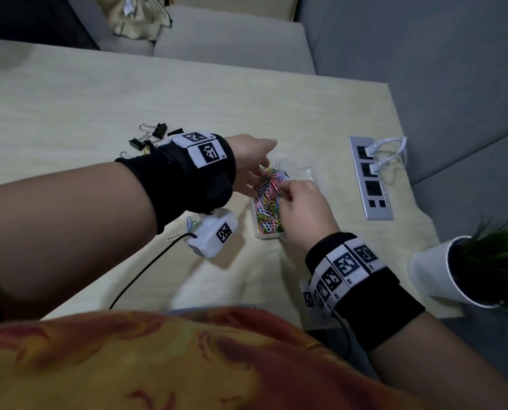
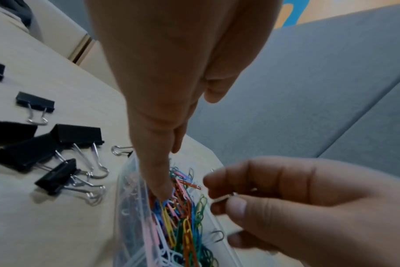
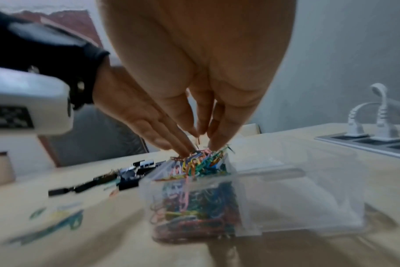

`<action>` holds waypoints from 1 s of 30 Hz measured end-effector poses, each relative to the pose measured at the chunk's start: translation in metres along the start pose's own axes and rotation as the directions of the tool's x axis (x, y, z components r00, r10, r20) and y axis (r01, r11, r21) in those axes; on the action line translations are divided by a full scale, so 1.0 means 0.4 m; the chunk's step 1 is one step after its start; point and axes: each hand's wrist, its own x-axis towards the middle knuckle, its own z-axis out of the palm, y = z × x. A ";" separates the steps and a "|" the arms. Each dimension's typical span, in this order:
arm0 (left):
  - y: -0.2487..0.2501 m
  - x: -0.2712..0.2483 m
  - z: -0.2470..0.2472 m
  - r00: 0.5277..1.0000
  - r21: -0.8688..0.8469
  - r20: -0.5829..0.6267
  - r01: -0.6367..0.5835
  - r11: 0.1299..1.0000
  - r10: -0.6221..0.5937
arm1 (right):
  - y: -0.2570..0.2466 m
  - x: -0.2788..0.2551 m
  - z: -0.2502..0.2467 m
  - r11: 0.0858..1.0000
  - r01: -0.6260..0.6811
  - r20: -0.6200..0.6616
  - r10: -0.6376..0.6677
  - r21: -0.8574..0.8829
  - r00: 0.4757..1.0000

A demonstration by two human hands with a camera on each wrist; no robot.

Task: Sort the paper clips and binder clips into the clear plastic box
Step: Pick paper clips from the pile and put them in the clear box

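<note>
**Both hands at the box of paper clips**

Here, in the head view, a clear box (image 1: 269,232) is seen on the table (image 1: 69,93), its left compartment heaped with coloured paper clips (image 1: 269,199). The left hand (image 1: 251,164) is held over the far end of the heap, fingers extended. The right hand (image 1: 304,211) is placed over the near part, fingers curled. Black binder clips (image 1: 147,137) are grouped on the table left of the box, and a few loose paper clips (image 1: 191,224) lie nearer the person. A power strip (image 1: 371,179) is set to the right, a potted plant (image 1: 477,267) beside it.

From the left wrist, an outstretched left finger (image 2: 160,184) is shown pressed into the heap. A small metal piece (image 2: 224,197) is pinched by the curled right fingers; what it is cannot be told.

From the right wrist, blurred, the right fingertips (image 3: 217,142) are seen touching the top of the heap, the left fingers alongside. The right compartment (image 3: 308,189) is seen through its clear wall.
</note>
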 end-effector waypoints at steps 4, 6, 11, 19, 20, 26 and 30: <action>-0.013 -0.011 -0.021 1.000 0.080 -0.005 -0.022 0.997 0.022 | -0.009 0.003 0.035 0.976 0.172 0.187 -0.147 -0.130 0.971; -0.023 -0.012 -0.030 0.999 0.115 -0.010 -0.046 0.992 0.048 | -0.005 -0.004 0.052 0.946 0.232 0.275 -0.166 -0.225 0.947; -0.067 -0.018 -0.053 0.941 0.730 0.005 -0.234 0.642 0.338 | 0.003 -0.008 0.021 0.982 0.176 0.038 -0.174 -0.063 0.984; -0.132 -0.006 -0.022 0.899 0.950 0.088 -0.205 0.234 0.429 | 0.062 0.117 -0.027 0.938 0.092 0.132 -0.050 -0.333 0.990; -0.131 -0.005 -0.021 0.894 0.950 0.085 -0.206 0.234 0.440 | 0.062 0.126 -0.022 0.916 0.150 0.170 -0.092 -0.373 0.981; -0.130 0.000 -0.024 0.896 0.957 0.084 -0.195 0.217 0.436 | 0.044 0.157 -0.017 0.821 0.242 0.196 -0.162 -0.517 0.967; -0.135 0.006 -0.022 0.894 0.959 0.070 -0.183 0.217 0.442 | 0.050 0.165 -0.022 0.902 0.131 0.129 -0.085 -0.412 0.988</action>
